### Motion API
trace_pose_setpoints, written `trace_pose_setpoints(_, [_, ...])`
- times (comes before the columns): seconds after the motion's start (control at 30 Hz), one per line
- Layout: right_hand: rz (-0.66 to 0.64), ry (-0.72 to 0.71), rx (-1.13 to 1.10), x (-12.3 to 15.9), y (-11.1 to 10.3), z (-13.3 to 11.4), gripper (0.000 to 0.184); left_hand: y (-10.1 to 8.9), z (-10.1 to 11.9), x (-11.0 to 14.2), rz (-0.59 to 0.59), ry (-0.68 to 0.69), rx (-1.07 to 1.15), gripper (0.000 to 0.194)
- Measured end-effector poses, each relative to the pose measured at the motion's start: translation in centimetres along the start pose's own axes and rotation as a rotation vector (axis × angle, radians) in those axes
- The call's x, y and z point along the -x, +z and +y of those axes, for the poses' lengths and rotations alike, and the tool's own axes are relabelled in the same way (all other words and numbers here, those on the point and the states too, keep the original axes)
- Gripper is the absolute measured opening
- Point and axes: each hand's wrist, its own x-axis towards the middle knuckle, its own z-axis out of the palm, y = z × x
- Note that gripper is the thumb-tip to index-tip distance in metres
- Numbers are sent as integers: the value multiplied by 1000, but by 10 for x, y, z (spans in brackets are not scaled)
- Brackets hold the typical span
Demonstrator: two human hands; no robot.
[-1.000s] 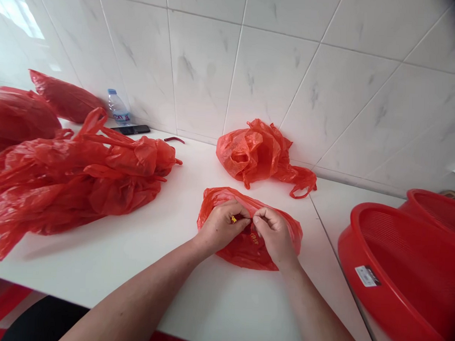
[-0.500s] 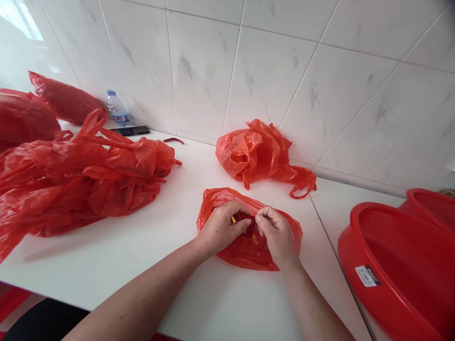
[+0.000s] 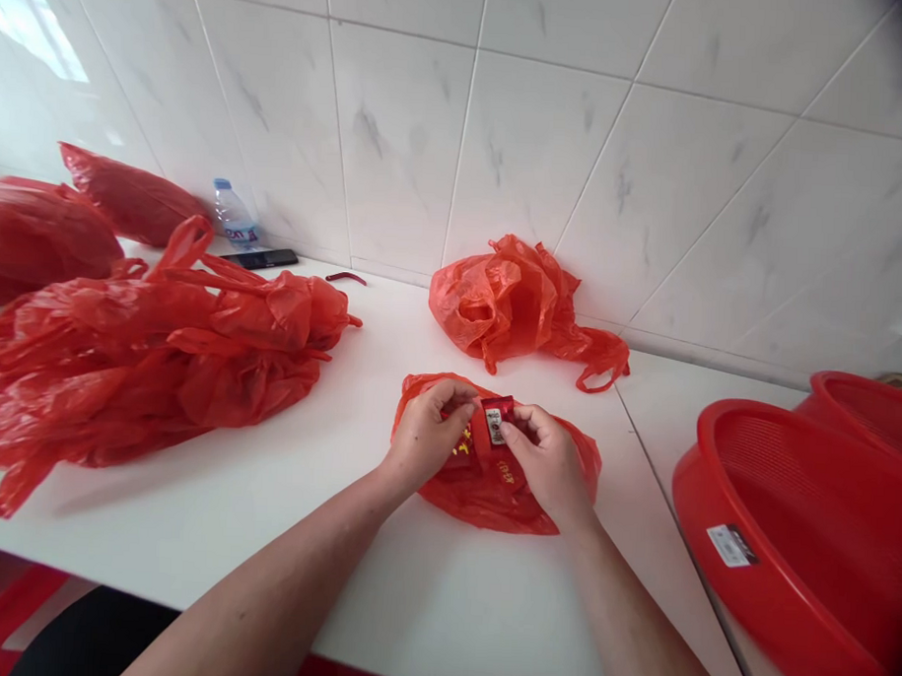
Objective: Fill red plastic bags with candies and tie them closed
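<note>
An opened red plastic bag (image 3: 481,512) lies on the white table, with both hands over it. My right hand (image 3: 554,465) pinches a small red packet (image 3: 496,418) with a white label, held up between thumb and fingers. Close to the packet's left side, my left hand (image 3: 427,434) has thumb and fingertips pressed together; what lies between them is too small to make out. Beneath the hands, in the bag, lie a dark red packet with gold marks (image 3: 462,447) and another red packet with gold lettering (image 3: 506,473).
A heap of red plastic bags (image 3: 154,357) covers the table's left part. Behind the work stands a crumpled red bag (image 3: 507,305) by the tiled wall. Red baskets (image 3: 749,467) stand right. A bottle (image 3: 235,217), a phone (image 3: 261,258) and a small dark red tool (image 3: 346,277) lie back left.
The small red packet with the white label has come up into view in my right hand. My left hand has turned slightly and uncovered more of the gold-marked packet.
</note>
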Motion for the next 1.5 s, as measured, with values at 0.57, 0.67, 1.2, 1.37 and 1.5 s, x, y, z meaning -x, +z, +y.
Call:
trace_pose_setpoints(0.57, [64,-103,395,-5,-2,14,17,-6,4,0,112,-23,60,21])
trace_pose_setpoints(0.67, [-41,-123,504,-7,-3,19,22,-9,10,1,189,20,49,24])
trace_pose_setpoints(1.2, [-123,-388,632,12,32,5,70,-50,-23,-18,222,102,-362,41])
trace_pose_setpoints(1.37, [-106,-363,737,13,45,16,72,-46,-36,-11,133,-65,-268,61])
trace_pose_setpoints(1.5, [-83,-386,744,11,46,15,59,-45,-35,-11,91,-77,-217,54])
